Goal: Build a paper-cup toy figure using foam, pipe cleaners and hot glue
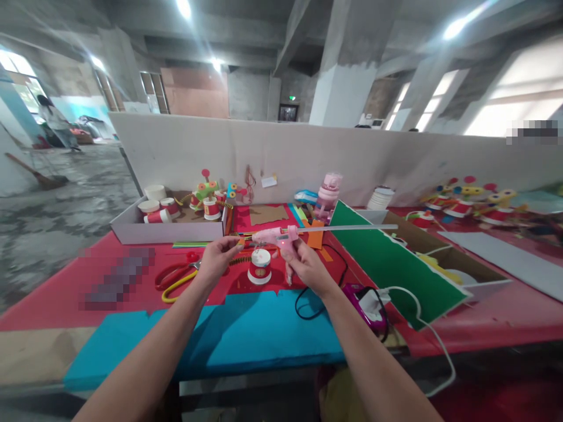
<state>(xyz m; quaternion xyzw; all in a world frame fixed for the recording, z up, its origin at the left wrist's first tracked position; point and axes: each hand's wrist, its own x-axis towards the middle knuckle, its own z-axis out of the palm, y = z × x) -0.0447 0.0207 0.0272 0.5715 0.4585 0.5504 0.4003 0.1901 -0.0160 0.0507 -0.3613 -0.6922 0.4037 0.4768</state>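
Note:
My right hand (303,265) is wrapped around the handle of a pink glue gun (275,235), with a long glue stick (347,227) jutting from its back to the right. Its nozzle points left, toward my left hand (221,256). Pinched in my left fingertips is a small orange piece (241,242), close to the nozzle; whether they touch I cannot tell. Below the glue gun, a red and white paper cup (260,266) stands upside down on the table, with a brown coiled strip (240,261) beside it. Scissors with red and yellow handles (176,281) lie left of my left hand.
A white box (171,230) with paper cups and a finished cup figure (208,196) stands back left. A green board (387,258) leans on a divided box at right. A purple power strip (367,308) and cords lie near my right forearm. A pink bottle (328,196) stands behind.

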